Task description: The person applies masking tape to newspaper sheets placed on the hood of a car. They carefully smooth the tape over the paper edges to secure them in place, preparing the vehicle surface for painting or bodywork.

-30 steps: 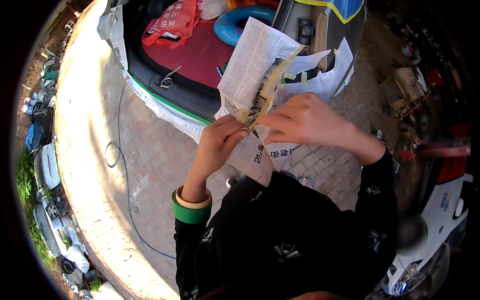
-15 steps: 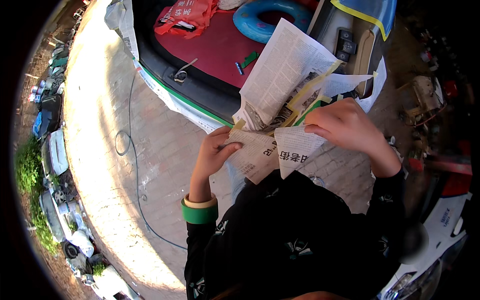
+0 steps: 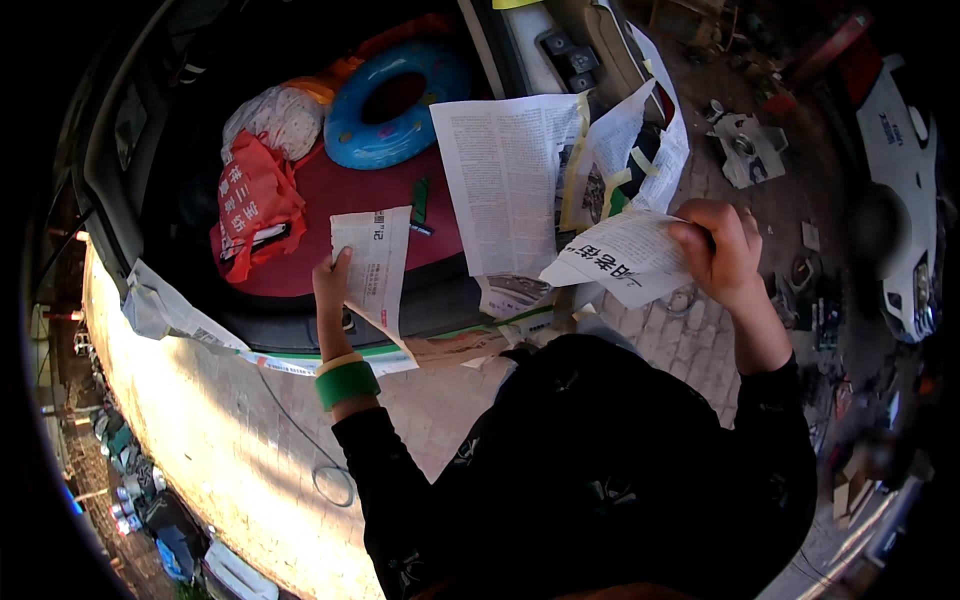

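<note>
My left hand (image 3: 332, 285) is closed on a strip of newspaper (image 3: 378, 262) that hangs over the car's trunk sill. Out to the right, my right hand (image 3: 722, 250) pinches a separate-looking piece of newspaper (image 3: 625, 262) with large dark print. Whether the two pieces still join low down cannot be made out. Between them a larger newspaper sheet (image 3: 500, 180) stands up from the trunk's corner, with yellow masking tape (image 3: 577, 165) along its edge. A green tape roll (image 3: 347, 382) and a pale tape roll (image 3: 339, 364) ring my left wrist.
In the open trunk, a blue swim ring (image 3: 375, 152) lies on the dark red floor mat (image 3: 330, 185), with a red plastic bag (image 3: 262, 205) to its left. Newspaper with green tape lines the sill (image 3: 290, 360). A hose (image 3: 318, 490) lies on the paving; a white car bumper (image 3: 900, 190) stands right.
My hands have moved widely apart, left hand leftward and right hand rightward, each with newspaper. The view has turned, so the trunk shows more fully.
</note>
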### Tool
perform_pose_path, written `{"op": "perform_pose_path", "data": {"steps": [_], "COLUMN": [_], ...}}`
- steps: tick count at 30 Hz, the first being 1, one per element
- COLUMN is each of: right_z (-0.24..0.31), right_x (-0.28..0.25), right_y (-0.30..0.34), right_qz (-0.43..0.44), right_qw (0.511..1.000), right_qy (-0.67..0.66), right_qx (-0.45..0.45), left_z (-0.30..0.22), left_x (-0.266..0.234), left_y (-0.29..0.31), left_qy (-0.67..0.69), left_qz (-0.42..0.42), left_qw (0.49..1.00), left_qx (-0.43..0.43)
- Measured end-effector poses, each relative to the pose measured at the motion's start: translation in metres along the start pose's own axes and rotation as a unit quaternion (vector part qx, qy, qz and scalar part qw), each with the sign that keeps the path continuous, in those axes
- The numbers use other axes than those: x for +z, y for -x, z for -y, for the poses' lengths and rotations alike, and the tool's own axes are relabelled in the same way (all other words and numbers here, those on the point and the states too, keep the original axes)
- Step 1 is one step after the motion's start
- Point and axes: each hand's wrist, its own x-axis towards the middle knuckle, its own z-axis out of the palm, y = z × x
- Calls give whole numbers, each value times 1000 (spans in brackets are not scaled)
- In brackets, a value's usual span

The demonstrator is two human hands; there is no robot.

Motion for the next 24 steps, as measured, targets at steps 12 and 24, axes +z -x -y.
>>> {"op": "perform_pose_path", "data": {"steps": [12, 24], "right_z": [44, -41], "right_x": [-21, 12], "right_y": [54, 28], "right_qz": [-60, -113], "right_qw": [920, 905], "right_qy": [91, -82], "right_qx": [377, 402], "left_z": [-18, -309], "left_x": [85, 102], "left_y": [-163, 45], "left_qy": [-173, 225], "left_qz": [-265, -116], "left_qw": [944, 879], "left_qx": [90, 404]}}
